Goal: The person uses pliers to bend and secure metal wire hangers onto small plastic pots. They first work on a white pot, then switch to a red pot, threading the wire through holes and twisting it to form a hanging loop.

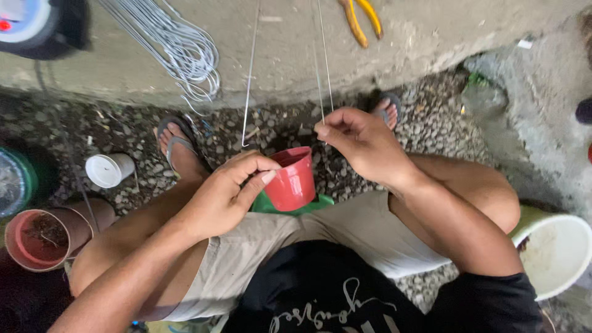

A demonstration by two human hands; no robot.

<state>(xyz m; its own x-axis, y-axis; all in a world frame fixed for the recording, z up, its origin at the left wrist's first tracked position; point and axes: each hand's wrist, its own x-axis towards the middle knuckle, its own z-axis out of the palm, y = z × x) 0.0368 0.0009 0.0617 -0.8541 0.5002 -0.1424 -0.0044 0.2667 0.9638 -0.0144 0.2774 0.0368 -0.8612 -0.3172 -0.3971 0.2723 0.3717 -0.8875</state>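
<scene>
Down at the far left, a stack of terracotta-coloured pots [43, 237] lies on its side on the gravel [431, 123], with a white cup [109, 169] just beyond it. Above, a bundle of wire hooks [185, 52] hangs off the concrete ledge [419, 37]. The left hand [225, 194] holds a small red pot [293, 179] by its rim, thumb outside, its grip closed on the pot's edge; the pot sits tilted over the knees, above a green pot [268, 205]. The right hand [364, 145] pinches a thin wire [325, 58] that runs up to the ledge, fingertips tight on it just beside the pot's rim. Yellow-handled pliers [362, 18] lie on the ledge; a white bucket [555, 253] stands at the right. The wire's sharp end could likely jab a finger, or the tilted pot could slip from so light a hold.
</scene>
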